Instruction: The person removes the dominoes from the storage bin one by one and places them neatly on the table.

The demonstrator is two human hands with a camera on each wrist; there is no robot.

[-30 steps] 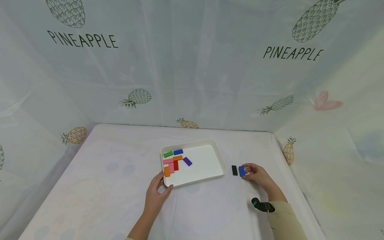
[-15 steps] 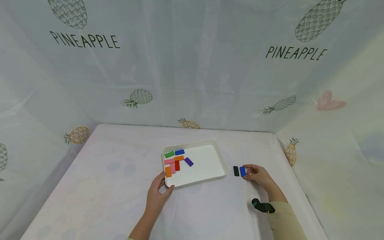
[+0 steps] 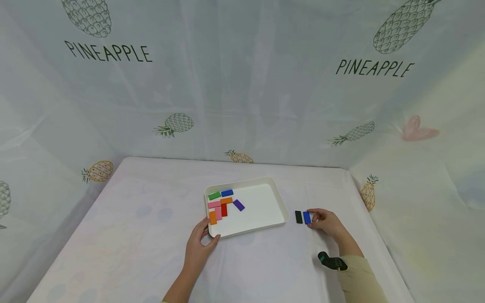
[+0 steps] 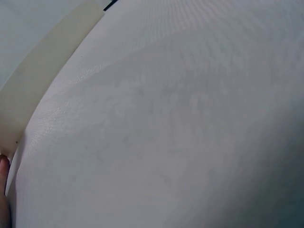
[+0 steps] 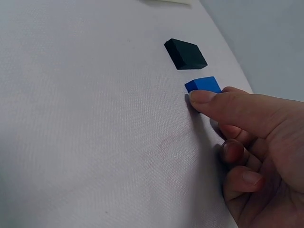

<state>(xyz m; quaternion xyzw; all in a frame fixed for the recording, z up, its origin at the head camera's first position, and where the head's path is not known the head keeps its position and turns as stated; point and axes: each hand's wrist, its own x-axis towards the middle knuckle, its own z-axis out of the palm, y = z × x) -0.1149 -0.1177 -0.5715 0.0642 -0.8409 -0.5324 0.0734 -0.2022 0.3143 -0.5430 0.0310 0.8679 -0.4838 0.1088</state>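
At the right of the head view my right hand pinches a small blue block by its ends, close over the cloth. In the right wrist view the thumb covers part of the blue block, and the other fingers curl beneath. A black block lies flat just left of it. My left hand grips the near left corner of a shallow white tray, thumb on the front wall and fingers along the left side. Only a fingertip and the tray wall show in the left wrist view.
Inside the tray, pink, orange, red, green and blue blocks cluster at the left, including a green block and a red block. A purple block lies aslant beside them. A white cloth covers the table; pineapple-print curtains stand behind and beside it.
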